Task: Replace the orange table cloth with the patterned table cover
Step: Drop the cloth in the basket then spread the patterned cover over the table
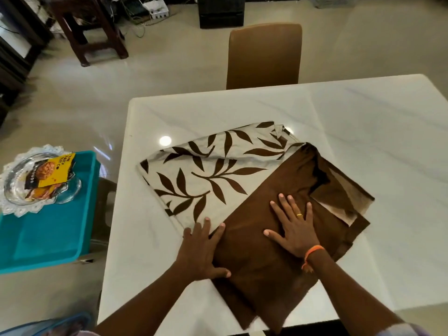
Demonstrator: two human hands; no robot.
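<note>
Where folded patterned table cover (208, 175) lies, flat hands (294, 226) pressing

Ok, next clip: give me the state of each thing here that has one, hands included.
patterned table cover: folded, partly opened on the table
table: white top bare, no orange cloth in view
left hand: flat on the cover's edge
right hand: flat, fingers spread on the brown part
chair: pushed up to the far side
glass dish: on the teal tray, holding a snack packet

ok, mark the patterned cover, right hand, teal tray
patterned cover (208, 175), head view, leaf-print panel
right hand (294, 229), head view, back of hand, flat on the cover
teal tray (48, 234), head view, bare floor
</note>
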